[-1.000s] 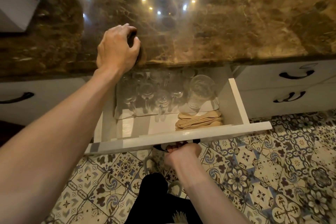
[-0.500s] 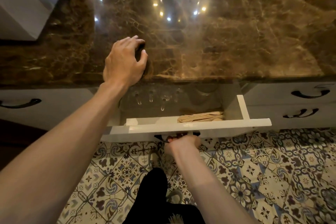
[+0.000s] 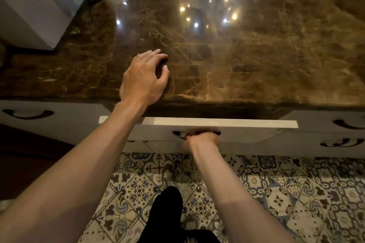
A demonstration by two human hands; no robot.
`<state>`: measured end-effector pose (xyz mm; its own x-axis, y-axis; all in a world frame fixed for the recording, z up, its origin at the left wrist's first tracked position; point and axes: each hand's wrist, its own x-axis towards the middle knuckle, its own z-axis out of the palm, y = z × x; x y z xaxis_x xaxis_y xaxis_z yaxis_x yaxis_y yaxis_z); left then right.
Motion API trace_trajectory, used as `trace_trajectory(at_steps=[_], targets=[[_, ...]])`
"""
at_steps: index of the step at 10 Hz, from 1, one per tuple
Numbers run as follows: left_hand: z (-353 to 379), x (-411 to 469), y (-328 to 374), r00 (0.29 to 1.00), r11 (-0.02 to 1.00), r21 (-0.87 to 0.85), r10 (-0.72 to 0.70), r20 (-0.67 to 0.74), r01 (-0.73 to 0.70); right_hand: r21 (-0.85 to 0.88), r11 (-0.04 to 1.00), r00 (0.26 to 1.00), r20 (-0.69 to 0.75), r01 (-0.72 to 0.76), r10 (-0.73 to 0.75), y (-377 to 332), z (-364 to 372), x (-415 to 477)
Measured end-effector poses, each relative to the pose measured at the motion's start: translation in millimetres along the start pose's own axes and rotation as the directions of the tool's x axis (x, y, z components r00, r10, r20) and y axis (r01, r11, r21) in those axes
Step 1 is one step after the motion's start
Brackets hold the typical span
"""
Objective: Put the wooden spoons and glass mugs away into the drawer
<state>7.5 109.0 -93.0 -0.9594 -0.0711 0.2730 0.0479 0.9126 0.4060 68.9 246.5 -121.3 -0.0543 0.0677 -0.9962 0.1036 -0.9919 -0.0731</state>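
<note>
The white drawer [image 3: 246,123] sits almost fully pushed in under the brown marble counter [image 3: 246,61]; only its top edge and front show. The glass mugs and wooden spoons inside are hidden. My right hand [image 3: 201,139] is closed around the drawer's dark handle [image 3: 176,134]. My left hand [image 3: 145,79] rests on the counter near its front edge, fingers loosely spread, holding nothing.
Neighbouring white drawers with dark handles lie to the left [image 3: 27,114] and right [image 3: 347,124]. A white box-like appliance [image 3: 33,6] stands at the counter's back left. Patterned floor tiles [image 3: 276,193] and my dark-clad leg [image 3: 167,213] are below.
The drawer has slid inward from wide open to nearly shut, with my right hand on its handle. Mugs and spoons went out of sight. My left hand stayed on the counter.
</note>
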Motion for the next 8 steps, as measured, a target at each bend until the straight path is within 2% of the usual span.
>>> trace_trajectory(at_steps=[1, 3, 4, 5, 6, 7, 8], targets=[[0, 1, 0, 1.0, 1.0, 0.0, -0.003, 0.001, 0.003, 0.037, 0.999, 1.0, 0.025, 0.008, -0.009, 0, 7, -1], [-1, 1, 1, 1.0, 1.0, -0.009, -0.005, -0.003, 0.005, 0.007, 1.0, 1.0, -0.027, 0.01, -0.01, 0, 27, 3], [-2, 3, 1, 1.0, 1.0, -0.009, -0.014, -0.004, 0.013, -0.048, 0.998, 0.999, -0.039, 0.028, -0.03, -3, 40, 4], [-1, -1, 1, 1.0, 1.0, 0.009, -0.009, -0.008, 0.009, -0.191, 0.975, 0.993, -0.021, 0.11, -0.116, -3, 38, 6], [-2, 4, 1, 1.0, 1.0, -0.02, 0.003, -0.015, -0.004, -0.317, 0.936, 0.988, 0.051, 0.152, -0.143, -1, 40, 9], [-2, 4, 2, 1.0, 1.0, -0.024, 0.012, -0.024, -0.012, -0.186, 0.973, 0.977, 0.19, 0.136, -0.1, -4, 27, 16], [-6, -6, 4, 0.999, 0.998, -0.05, -0.032, -0.01, 0.031, -0.229, 0.968, 0.976, 0.214, 0.1, -0.05, -13, -15, 3]])
